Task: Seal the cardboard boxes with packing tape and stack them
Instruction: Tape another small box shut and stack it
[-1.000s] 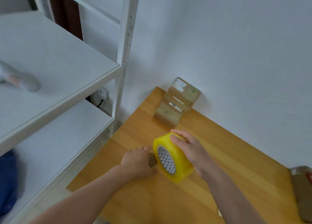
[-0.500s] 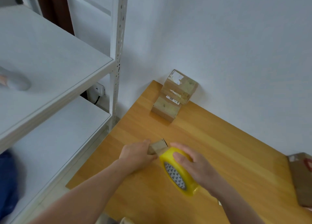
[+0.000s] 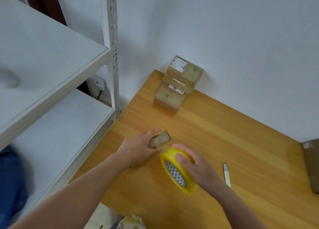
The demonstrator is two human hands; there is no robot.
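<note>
Wooden table (image 3: 224,125): left hand (image 3: 138,147) clamps a small cardboard box (image 3: 159,140) steady, right hand (image 3: 195,163) just beside grips the yellow tape roll (image 3: 174,175), apparently to stretch tape over it. Stacked boxes (image 3: 179,84) wait beyond both hands.

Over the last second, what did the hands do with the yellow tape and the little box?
The right hand drew the tape roll off the small box, back toward the person; a clear strip now runs between them. The left hand kept holding the box on the table. The stacked boxes by the wall stayed put.
</note>
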